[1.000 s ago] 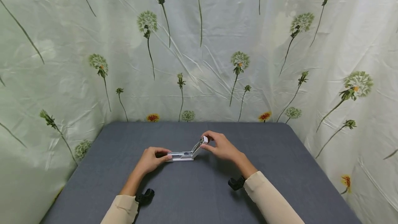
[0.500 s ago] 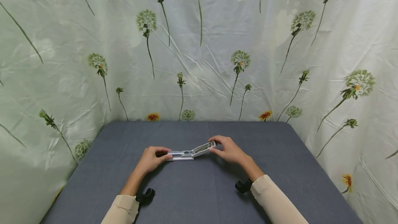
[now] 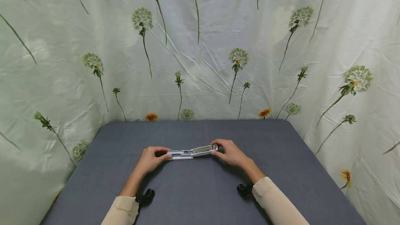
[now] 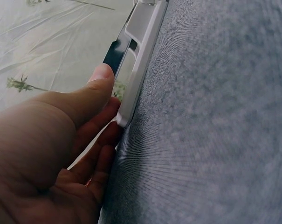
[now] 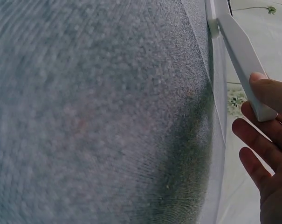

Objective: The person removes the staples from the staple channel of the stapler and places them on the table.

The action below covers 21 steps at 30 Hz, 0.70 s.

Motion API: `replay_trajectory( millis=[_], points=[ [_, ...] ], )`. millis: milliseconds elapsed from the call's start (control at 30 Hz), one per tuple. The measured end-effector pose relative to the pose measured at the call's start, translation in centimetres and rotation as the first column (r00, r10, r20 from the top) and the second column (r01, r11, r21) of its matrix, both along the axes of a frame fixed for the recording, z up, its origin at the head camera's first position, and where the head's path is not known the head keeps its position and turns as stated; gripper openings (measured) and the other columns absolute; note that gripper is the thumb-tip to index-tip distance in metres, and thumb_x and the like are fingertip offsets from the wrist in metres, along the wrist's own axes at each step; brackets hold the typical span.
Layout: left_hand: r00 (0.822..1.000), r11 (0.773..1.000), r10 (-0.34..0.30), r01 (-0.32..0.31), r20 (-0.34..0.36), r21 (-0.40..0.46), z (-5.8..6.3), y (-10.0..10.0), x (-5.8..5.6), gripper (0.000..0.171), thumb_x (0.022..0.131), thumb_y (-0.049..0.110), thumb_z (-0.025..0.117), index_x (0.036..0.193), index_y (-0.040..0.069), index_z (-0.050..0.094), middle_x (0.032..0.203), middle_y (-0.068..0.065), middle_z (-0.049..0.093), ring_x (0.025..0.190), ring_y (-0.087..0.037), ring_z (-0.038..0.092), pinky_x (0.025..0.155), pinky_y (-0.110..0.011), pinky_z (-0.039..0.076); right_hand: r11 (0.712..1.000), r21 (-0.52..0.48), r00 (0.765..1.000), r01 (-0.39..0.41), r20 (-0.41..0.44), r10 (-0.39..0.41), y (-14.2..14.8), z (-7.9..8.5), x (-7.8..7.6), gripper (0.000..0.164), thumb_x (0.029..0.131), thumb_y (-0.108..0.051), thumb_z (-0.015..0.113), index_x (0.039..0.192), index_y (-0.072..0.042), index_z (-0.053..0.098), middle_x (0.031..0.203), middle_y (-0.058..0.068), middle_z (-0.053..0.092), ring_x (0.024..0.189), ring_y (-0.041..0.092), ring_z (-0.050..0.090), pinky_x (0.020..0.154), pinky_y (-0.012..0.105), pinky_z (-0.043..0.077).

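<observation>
A white stapler (image 3: 181, 157) lies on the table in the head view, hinged wide apart, its metal inner parts exposed. My left hand (image 3: 151, 159) pinches the left end of its base between thumb and fingers. The left wrist view has the thumb beside the dark metal strip (image 4: 114, 57) above the white base (image 4: 141, 65). My right hand (image 3: 231, 152) pinches the far end of the top cover (image 3: 204, 150), which slants slightly up to the right. In the right wrist view the white cover (image 5: 243, 56) is held between thumb and fingers, its tip above the cloth.
A dark grey cloth covers the table (image 3: 193, 197). Behind it hangs a pale curtain (image 3: 212, 75) with dandelion prints. Each wrist wears a black camera mount (image 3: 145, 197) at the cuff.
My right hand has moved right and down, swinging the stapler's top cover from steeply raised to nearly flat. My left hand has kept its grip on the base.
</observation>
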<state>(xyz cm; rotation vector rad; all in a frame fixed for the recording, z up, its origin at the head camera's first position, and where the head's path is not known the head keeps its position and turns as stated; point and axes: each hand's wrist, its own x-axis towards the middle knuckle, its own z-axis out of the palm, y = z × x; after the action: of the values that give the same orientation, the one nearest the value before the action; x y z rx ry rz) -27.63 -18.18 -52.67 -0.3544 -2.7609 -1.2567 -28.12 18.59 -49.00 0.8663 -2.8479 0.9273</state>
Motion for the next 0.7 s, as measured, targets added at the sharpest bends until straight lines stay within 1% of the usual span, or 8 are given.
replay_trajectory(
  millis=[167,433,600,667,700],
  points=[
    [1.0,1.0,0.0,0.0,0.0,-0.003,0.25,0.15,-0.12,0.024,0.087,0.035,0.084,0.108,0.025,0.082,0.104,0.005,0.079,0.097,-0.013,0.07,0.086,-0.039,0.054,1.0,0.009,1.0,0.015,-0.011,-0.015,-0.04,0.19,0.02,0.035,0.099,-0.027,0.071,0.13,-0.012,0.068,0.123,0.002,0.071,0.109,0.02,0.066,0.094,0.046,0.053],
    [1.0,1.0,0.014,-0.014,0.01,-0.001,0.05,0.02,-0.02,0.025,0.087,0.036,0.084,0.108,0.024,0.082,0.105,0.004,0.079,0.098,-0.014,0.07,0.088,-0.041,0.054,1.0,0.005,1.0,0.003,-0.002,-0.003,-0.27,0.3,0.22,0.035,0.099,-0.026,0.071,0.131,-0.01,0.068,0.125,0.004,0.071,0.111,0.022,0.066,0.095,0.047,0.053],
    [1.0,1.0,0.017,-0.017,0.008,-0.005,-0.01,-0.04,0.07,0.026,0.086,0.036,0.084,0.109,0.024,0.082,0.104,0.004,0.079,0.096,-0.012,0.069,0.086,-0.039,0.054,1.0,-0.002,1.0,-0.004,0.004,0.004,-0.31,0.38,0.33,0.037,0.1,-0.025,0.071,0.132,-0.008,0.066,0.128,0.006,0.07,0.116,0.025,0.066,0.099,0.049,0.052],
    [1.0,1.0,0.017,-0.017,0.008,-0.006,-0.05,-0.02,0.12,0.025,0.086,0.036,0.084,0.109,0.025,0.082,0.104,0.005,0.079,0.094,-0.011,0.069,0.085,-0.036,0.054,1.0,-0.015,1.0,-0.006,-0.001,0.006,-0.38,0.44,0.4,0.039,0.099,-0.026,0.072,0.133,-0.007,0.066,0.129,0.006,0.069,0.12,0.027,0.065,0.101,0.05,0.051],
    [1.0,1.0,0.015,-0.015,0.007,-0.007,-0.08,-0.01,0.14,0.025,0.086,0.036,0.084,0.109,0.024,0.082,0.104,0.005,0.079,0.094,-0.01,0.069,0.084,-0.036,0.054,1.0,-0.018,1.0,-0.009,-0.018,0.009,-0.46,0.42,0.4,0.04,0.098,-0.026,0.073,0.133,-0.007,0.066,0.129,0.006,0.07,0.12,0.027,0.065,0.101,0.05,0.051]
  ],
)
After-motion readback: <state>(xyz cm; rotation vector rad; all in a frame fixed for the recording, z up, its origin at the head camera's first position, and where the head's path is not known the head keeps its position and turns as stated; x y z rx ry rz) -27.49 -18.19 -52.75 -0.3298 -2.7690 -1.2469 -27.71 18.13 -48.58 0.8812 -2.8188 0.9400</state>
